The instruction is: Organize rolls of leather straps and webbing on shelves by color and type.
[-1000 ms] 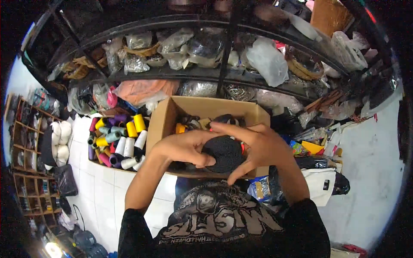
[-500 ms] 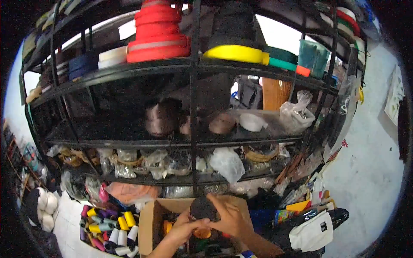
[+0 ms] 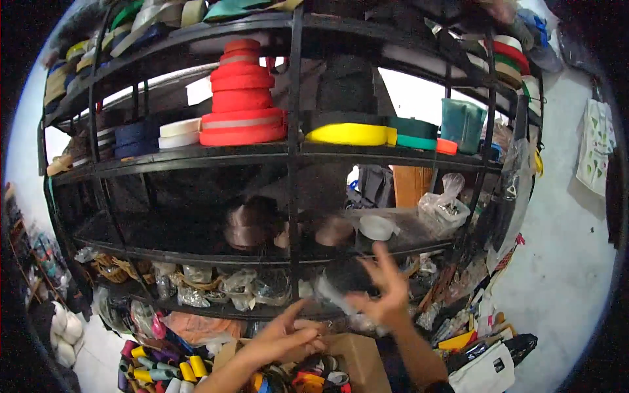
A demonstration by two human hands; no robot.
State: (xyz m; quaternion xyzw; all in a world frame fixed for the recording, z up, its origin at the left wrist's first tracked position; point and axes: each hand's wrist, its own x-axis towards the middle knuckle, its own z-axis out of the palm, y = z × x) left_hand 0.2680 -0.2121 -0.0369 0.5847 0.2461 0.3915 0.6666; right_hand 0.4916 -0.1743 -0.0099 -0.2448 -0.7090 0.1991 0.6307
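A dark round roll (image 3: 350, 278), apparently black tape or webbing, is gripped between the thumb and fingers of my right hand (image 3: 390, 291). It is raised in front of the lower shelf and partly blends into the dark background. My left hand (image 3: 285, 340) is apart from the roll, its fingers stretched out over the cardboard box (image 3: 360, 360). Several small coloured rolls (image 3: 308, 380), orange, black and grey among them, lie in that box.
Black metal shelving (image 3: 196, 255) stands ahead, bearing stacked red rolls (image 3: 242, 128), a yellow roll (image 3: 347, 133), brown rolls (image 3: 334, 231) and a white roll (image 3: 377, 227). Bagged goods fill the lowest shelf. Thread cones (image 3: 157, 374) lie left of the box; a white bag (image 3: 485, 373) lies right.
My view has tilted upward. Both hands were together on the black roll above the box; now my right hand has lifted it toward the shelves, and my left has let go.
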